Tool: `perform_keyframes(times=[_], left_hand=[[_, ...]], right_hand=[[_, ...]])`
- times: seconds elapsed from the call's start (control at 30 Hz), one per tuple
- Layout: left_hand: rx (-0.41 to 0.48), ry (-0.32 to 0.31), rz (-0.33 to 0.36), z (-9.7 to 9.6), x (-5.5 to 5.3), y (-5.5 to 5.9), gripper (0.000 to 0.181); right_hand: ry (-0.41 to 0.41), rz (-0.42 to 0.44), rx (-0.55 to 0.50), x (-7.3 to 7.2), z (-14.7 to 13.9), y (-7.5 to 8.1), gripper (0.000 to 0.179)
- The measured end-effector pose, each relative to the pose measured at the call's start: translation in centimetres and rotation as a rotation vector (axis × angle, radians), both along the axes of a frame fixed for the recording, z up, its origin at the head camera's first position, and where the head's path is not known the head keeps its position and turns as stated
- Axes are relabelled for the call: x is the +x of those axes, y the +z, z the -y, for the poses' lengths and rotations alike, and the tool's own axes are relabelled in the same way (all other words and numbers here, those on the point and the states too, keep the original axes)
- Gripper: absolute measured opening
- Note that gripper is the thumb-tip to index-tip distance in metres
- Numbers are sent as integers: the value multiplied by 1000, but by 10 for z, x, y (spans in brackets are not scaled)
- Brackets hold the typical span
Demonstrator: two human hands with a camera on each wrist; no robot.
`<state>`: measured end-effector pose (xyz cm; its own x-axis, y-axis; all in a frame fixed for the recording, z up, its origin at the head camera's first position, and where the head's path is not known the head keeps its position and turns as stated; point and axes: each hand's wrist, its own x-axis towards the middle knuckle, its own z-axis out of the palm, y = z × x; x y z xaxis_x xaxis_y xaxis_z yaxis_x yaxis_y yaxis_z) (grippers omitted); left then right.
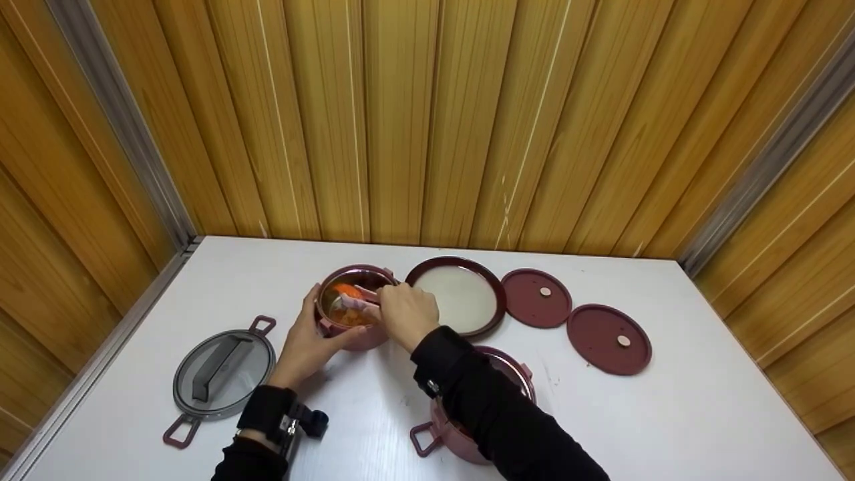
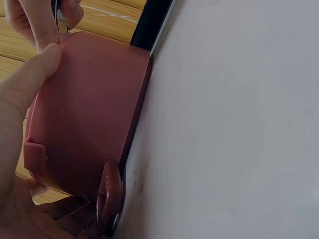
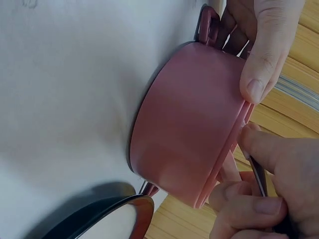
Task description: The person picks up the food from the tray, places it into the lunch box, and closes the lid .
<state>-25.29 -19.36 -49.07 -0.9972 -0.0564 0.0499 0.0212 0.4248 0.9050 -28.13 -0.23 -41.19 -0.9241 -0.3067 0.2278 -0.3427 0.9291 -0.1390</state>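
A small pink pot (image 1: 364, 339) with an orange piece (image 1: 347, 290) and orange-brown contents inside stands toward the back of the white table. My left hand (image 1: 308, 349) holds its near left side, thumb at the rim and fingers around the wall. Above the opening, my right hand (image 1: 409, 312) grips a slim metal utensil (image 3: 258, 175) with a dark handle. Its pale end (image 1: 359, 304) reaches down into the pot, beside the orange piece. In the left wrist view, the pot's outer wall (image 2: 94, 99) hides what is inside.
Just right of the pot is a white plate (image 1: 461, 300) with a maroon rim. Two maroon lids (image 1: 528, 307) lie farther right. A second pink pot (image 1: 461, 446) stands partly under my right forearm. At left lies a glass lid (image 1: 237, 382) with a grey handle.
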Motion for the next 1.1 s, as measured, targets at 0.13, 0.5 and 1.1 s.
perform_keyframes(times=[0.13,0.5,1.1], left_hand=[[-14,4,-10,-2,-1,0,127],[-18,-11,-10,-5,-4,2,127],[-30,-24,-6,1,-1,1,126]], right_hand=[[-1,-5,-1,2,-2,2,37],[3,76,-41,2,-12,15,40],[30,65,-168,-3,-55,40,45]])
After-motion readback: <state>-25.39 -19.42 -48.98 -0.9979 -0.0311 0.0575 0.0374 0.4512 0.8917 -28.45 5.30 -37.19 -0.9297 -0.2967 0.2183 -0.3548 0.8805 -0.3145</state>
